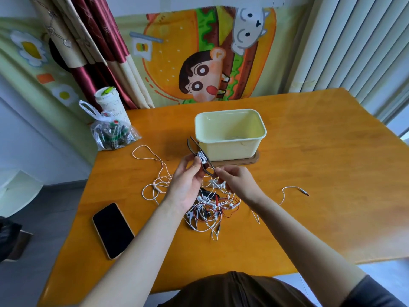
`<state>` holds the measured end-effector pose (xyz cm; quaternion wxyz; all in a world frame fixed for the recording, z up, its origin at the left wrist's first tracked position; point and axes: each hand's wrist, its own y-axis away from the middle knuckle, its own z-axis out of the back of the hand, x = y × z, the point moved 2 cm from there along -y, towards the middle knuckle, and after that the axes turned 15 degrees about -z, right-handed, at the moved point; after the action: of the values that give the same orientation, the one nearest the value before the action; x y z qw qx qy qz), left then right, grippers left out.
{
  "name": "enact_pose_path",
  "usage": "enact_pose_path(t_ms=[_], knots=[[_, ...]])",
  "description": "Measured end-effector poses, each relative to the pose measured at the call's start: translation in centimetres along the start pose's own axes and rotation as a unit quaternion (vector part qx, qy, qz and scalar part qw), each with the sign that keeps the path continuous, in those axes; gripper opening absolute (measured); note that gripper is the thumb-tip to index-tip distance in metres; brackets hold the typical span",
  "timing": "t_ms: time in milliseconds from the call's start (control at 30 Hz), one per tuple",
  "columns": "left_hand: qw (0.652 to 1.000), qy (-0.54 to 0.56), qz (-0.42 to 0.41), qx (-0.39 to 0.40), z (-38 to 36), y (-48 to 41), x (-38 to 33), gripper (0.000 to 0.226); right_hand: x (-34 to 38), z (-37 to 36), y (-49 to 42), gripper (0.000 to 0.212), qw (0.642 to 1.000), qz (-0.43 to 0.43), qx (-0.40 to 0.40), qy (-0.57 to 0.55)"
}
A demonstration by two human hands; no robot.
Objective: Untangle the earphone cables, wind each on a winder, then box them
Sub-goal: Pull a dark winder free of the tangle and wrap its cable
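Above the table (309, 151), just in front of the box (230, 149), we are holding a winder (190, 144), a thin dark strip with a white coil (202, 157) of cable wrapped round its middle; our left hand (188, 185) is gripping it at the coil, thumb and fingers curled round the wraps; our right hand (236, 182) is pinching the strip's lower end with narrow fingertips, though we cannot tell just how the tips are meeting; the tangle (210, 209) of white, red and dark cables is lying on the table beneath our wrists, with loops trailing off to the left and one plug (305, 192) lying apart to the right; the box is standing open with nothing showing inside it; a phone (112, 230) and a bag (112, 134) are sitting well to the left. We are judging the cable to be light, thin and limp, yet springy enough that the coil is likely to loosen if the left grip is relaxing too soon, so the place to hold is across the wraps themselves; the strip is looking slim and bendy, best taken by its ends; in the tangle, the buds and plug joints are probably the fragile spots, so we are favouring a hold on the cord just beside a plug, feeding it through loops and not tugging at knots.
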<state>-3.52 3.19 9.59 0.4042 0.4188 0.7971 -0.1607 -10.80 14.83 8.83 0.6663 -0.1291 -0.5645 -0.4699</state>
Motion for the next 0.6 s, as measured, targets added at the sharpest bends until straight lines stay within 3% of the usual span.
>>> enact_pose_path(t_ms=[133,300,433,600], knots=[[0.998,-0.026,-0.022,-0.055,0.0,-0.1,0.4,0.010,0.1,-0.5,0.3,0.028,0.999,0.010,-0.007,0.038],[0.988,0.121,0.007,-0.098,-0.4,-0.7,0.0,0.015,-0.2,-0.8,0.6,0.030,0.997,-0.010,0.052,0.049],[0.995,0.032,-0.045,-0.083,-0.4,-1.0,-0.2,0.014,0.3,-0.5,1.0,0.029,0.998,0.014,0.009,0.052],[0.990,-0.092,-0.068,-0.088,1.0,-1.4,0.1,0.008,0.7,-0.3,1.3,0.027,0.984,0.066,-0.039,0.158]])
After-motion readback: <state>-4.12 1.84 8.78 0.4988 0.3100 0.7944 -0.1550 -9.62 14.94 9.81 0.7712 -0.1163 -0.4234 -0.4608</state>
